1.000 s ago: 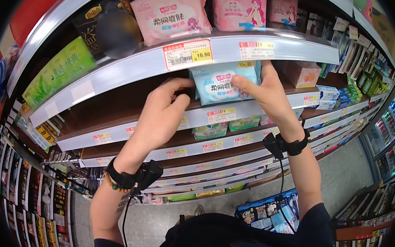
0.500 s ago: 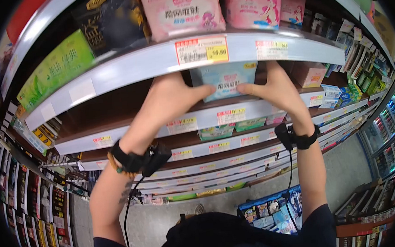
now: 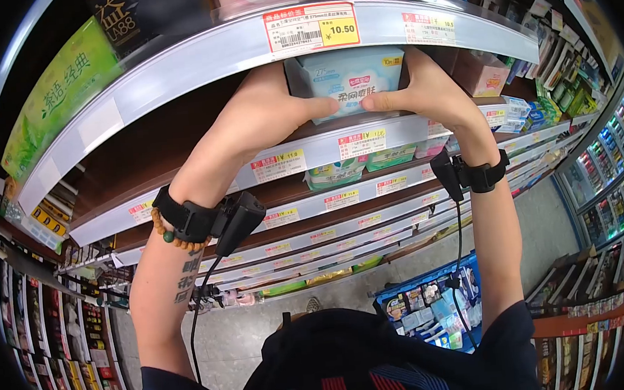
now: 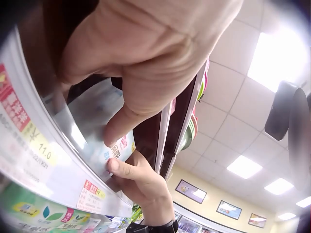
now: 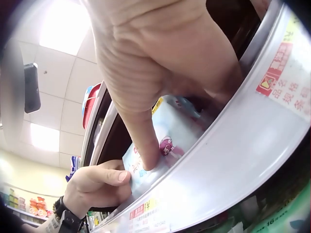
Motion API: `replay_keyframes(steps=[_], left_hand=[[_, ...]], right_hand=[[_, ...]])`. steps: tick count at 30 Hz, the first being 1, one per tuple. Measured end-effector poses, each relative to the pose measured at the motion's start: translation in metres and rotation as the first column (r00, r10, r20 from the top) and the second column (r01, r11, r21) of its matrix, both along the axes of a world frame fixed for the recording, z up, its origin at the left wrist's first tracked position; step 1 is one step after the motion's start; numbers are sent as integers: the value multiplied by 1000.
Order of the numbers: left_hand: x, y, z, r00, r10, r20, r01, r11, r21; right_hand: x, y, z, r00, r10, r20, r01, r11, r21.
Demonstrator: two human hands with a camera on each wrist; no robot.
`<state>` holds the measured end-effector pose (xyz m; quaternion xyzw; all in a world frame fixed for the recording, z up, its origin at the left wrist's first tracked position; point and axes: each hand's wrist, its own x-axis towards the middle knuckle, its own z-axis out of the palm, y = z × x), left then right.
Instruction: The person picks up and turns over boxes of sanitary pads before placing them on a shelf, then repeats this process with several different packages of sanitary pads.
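A light blue pack of sanitary pads point(image 3: 350, 71) sits on the shelf below the top ledge, its printed front facing me. My left hand point(image 3: 265, 111) holds its left side, and my right hand point(image 3: 436, 93) holds the right side. Both thumbs press the lower front, their tips close together. Behind the pack's sides, the other fingers are mostly hidden. In the left wrist view, the pack point(image 4: 92, 107) lies just behind the shelf's front lip. The right wrist view shows a purple-haired figure printed on the pack point(image 5: 180, 121) beside my right thumb.
Overhead, a shelf ledge point(image 3: 193, 80) with a price label point(image 3: 310, 28) crosses just above my hands. It carries pink, black and green packs point(image 3: 58, 90). A small pink box point(image 3: 480, 75) stands right of my right hand. Below are further shelves and, on the floor, a filled blue basket.
My left hand has gone from loose fingers at the pack's left edge to holding that side, thumb on the front. The pack now sits straighter and farther back, and the head view has tilted down.
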<state>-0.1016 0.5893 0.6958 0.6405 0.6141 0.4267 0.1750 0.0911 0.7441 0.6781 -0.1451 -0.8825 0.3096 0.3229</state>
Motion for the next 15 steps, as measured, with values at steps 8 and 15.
replay_keyframes(steps=[8,15], left_hand=[[-13,6,-7,1000,-16,-16,16,999,32],[6,-27,-14,912,229,-341,-112,937,331]], right_hand=[[1,-3,2,998,-47,32,47,999,3],[20,-15,-12,969,-221,-110,243,932,268]])
